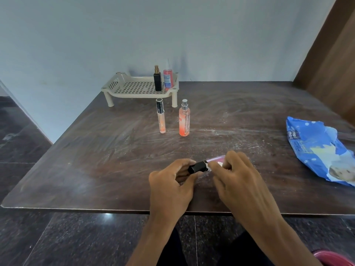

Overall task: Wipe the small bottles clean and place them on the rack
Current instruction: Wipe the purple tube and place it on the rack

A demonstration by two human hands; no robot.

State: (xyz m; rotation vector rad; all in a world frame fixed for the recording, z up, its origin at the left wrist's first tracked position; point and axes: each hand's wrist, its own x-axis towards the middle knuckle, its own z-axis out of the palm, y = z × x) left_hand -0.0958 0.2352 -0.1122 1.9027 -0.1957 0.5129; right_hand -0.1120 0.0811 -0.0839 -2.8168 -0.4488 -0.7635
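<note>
At the table's [96, 150] far edge, about 11 o'clock from the hands, the cream rack [132, 87] stands on its legs. A black bottle [157, 81] and a labelled pink bottle [168, 78] stand upright at its right end. Nearer, at 12 o'clock, a slim tube bottle [161, 118] and an orange spray bottle [184, 120] stand upright on the table, apart from each other. Near the front edge the left hand [171, 187], back up, curls its fingers round the black cap of a held bottle [198, 167], which lies tilted, its pink body pointing toward 2 o'clock. The right hand [238, 179], knuckles up, wraps bent fingers over that body. At 3 o'clock lies a blue wipes pack [315, 146].
</note>
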